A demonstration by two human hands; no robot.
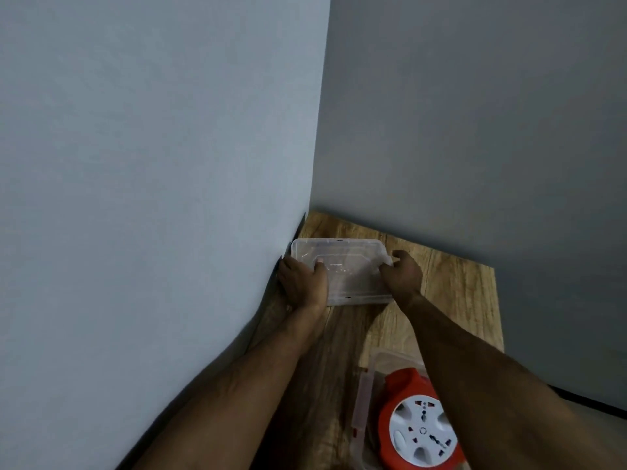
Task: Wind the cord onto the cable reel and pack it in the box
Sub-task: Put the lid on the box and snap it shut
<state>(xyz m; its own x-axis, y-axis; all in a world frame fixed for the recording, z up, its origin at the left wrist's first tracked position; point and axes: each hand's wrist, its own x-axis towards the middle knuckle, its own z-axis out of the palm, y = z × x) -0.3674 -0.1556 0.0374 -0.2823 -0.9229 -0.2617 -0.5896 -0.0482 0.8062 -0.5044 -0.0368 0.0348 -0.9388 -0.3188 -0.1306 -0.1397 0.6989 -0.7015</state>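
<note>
A clear plastic lid (342, 266) lies on the wooden table near the wall corner. My left hand (302, 279) grips its left edge and my right hand (402, 274) grips its right edge. Close to me at the lower right, the red cable reel (419, 425) with a white socket face sits inside a clear plastic box (361, 412). My right forearm crosses over part of the box. No loose cord is visible.
The wooden table (458, 293) fits into a corner between a light grey wall (152, 164) on the left and a darker grey wall (475, 130) behind. The table's right edge runs down at the right.
</note>
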